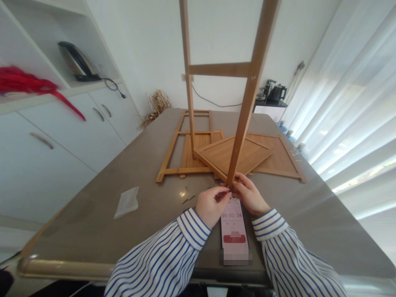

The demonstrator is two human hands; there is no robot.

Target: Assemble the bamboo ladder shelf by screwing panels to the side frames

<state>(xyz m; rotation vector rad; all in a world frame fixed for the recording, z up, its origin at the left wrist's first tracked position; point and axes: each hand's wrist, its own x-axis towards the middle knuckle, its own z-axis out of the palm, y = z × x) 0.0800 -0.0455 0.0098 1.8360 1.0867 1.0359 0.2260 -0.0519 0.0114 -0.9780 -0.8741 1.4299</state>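
A tall wooden frame [254, 68] stands upright on the table, its two posts joined by a crossbar and its foot meeting a slatted wooden panel [227, 153]. My right hand [249, 194] wraps its fingers round the foot of the nearer post. Close beside it, my left hand [213, 205] is pinched at the post's lower end. Something small and dark red shows at its fingers, too unclear to name. Just below both hands lies a phone [235, 225] with a running timer on its screen. Several small screws [188, 199] are scattered left of my left hand.
Flat on the table [148, 227] lie a ladder-like wooden frame [171, 154] and another panel [278, 154]. A clear plastic bag [126, 202] rests at the left. White cabinets [72, 136] line the left side; a white curtain [349, 95] hangs at the right.
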